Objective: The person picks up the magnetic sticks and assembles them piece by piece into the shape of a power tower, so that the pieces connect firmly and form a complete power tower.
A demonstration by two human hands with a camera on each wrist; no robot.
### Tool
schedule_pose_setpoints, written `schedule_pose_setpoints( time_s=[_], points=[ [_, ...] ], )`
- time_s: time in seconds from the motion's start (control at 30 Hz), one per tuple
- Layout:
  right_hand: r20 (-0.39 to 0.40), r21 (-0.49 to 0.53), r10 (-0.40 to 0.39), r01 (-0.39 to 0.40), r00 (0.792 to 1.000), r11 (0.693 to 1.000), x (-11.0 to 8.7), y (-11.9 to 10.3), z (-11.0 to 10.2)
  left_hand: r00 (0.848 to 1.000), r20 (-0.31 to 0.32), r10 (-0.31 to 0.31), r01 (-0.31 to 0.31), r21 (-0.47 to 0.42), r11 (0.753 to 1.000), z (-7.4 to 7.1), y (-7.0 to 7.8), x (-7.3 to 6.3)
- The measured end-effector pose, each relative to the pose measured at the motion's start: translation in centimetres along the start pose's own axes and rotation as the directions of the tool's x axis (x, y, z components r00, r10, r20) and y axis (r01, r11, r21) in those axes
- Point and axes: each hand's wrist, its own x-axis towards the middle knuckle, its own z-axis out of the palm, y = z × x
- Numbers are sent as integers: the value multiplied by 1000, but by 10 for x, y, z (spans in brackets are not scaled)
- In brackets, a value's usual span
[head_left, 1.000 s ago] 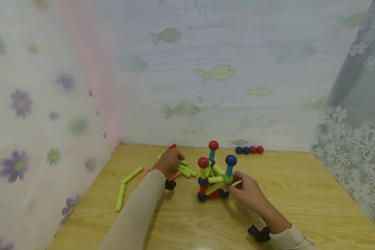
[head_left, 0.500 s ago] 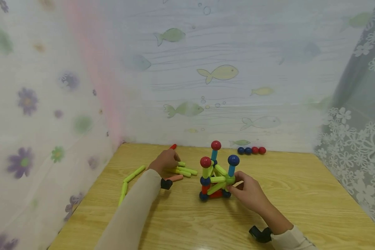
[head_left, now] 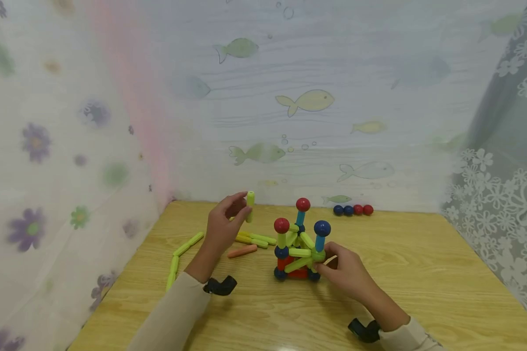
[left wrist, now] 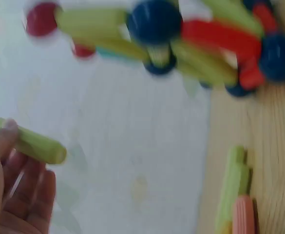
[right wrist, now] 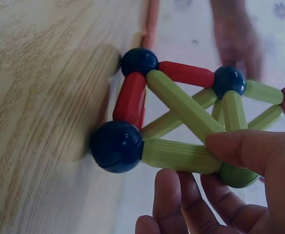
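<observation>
Raised above the table, my left hand (head_left: 221, 224) pinches a yellow-green magnetic rod (head_left: 250, 207) between thumb and fingers, nearly upright. In the left wrist view that rod (left wrist: 40, 146) sticks out past the fingertips. My right hand (head_left: 349, 273) grips the green ball (head_left: 318, 256) at the near right corner of a magnetic rod-and-ball frame (head_left: 298, 252). Its thumb lies at the ball in the right wrist view, beside a yellow-green rod (right wrist: 181, 156). Dark blue balls and red rods form the frame's base. On top stand two red balls (head_left: 282, 225) and a blue ball (head_left: 322, 228).
Several yellow-green rods (head_left: 259, 242) and an orange rod (head_left: 242, 251) lie left of the frame. A line of yellow-green rods (head_left: 174, 265) lies further left. Blue and red balls (head_left: 348, 210) sit in a row at the table's back edge, before a fish-printed curtain (head_left: 307, 136).
My left hand has picked a yellow-green rod from the pile and lifted it, turning it upright. The frame has shifted and turned slightly in my right hand's grip.
</observation>
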Motion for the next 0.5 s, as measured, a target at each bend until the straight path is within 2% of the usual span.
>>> schedule_pose_setpoints(
  time_s=[0.07, 0.1, 0.17, 0.23, 0.3, 0.37, 0.43, 0.5],
  points=[
    [0, -2, -3, 3, 1000, 1000, 0, -1, 0, 991, -16, 133, -134, -75, 988, 0, 22, -11],
    [-2, -3, -5, 5, 1000, 1000, 0, -2, 0, 980, -17, 198, -199, -74, 977, 2, 32, -17],
    [-6, -8, -8, 8, 1000, 1000, -1, -3, 0, 947, -1, 320, -320, -46, 946, 7, 48, -28],
    [-5, -11, -6, 6, 1000, 1000, -1, -3, 0, 911, 21, 411, -412, 24, 911, 14, 60, -37],
    [-2, -7, -4, 4, 1000, 1000, -1, -2, 1, 880, 40, 473, -474, 123, 872, 21, 67, -45],
    [1, -4, -6, 6, 1000, 1000, -2, -2, 0, 856, 59, 514, -515, 191, 836, 29, 70, -49],
    [3, -3, -12, 12, 1000, 1000, -2, -1, -1, 845, 67, 531, -528, 263, 807, 35, 71, -52],
    [0, 1, -15, 15, 1000, 1000, -2, -1, -1, 839, 74, 538, -532, 313, 787, 41, 70, -54]
  ],
)
